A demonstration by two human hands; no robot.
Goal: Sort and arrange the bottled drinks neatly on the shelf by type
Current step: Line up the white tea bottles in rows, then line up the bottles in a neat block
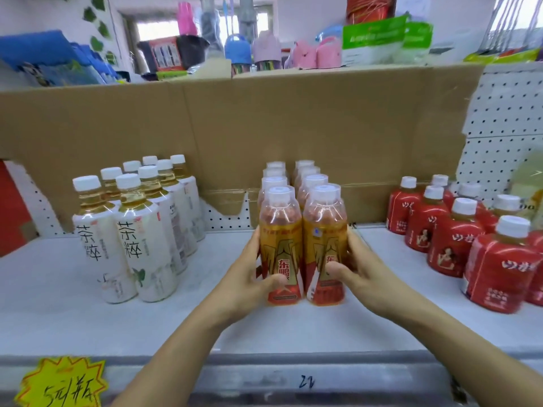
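Observation:
Two rows of orange-and-gold labelled bottles stand in the middle of the white shelf (pixel 58 289). My left hand (pixel 246 277) grips the front left orange bottle (pixel 280 248), thumb across its label. My right hand (pixel 360 265) grips the front right orange bottle (pixel 323 242) the same way. The two front bottles stand upright and side by side, touching. Several white-labelled tea bottles (pixel 141 224) stand in two rows on the left. Several red-labelled bottles (pixel 458 236) are grouped on the right.
A brown cardboard sheet (pixel 264 127) lines the back of the shelf, with white pegboard (pixel 505 118) to its right. A yellow price tag (pixel 61 383) sticks to the shelf's front rail. Assorted goods crowd the top above the cardboard.

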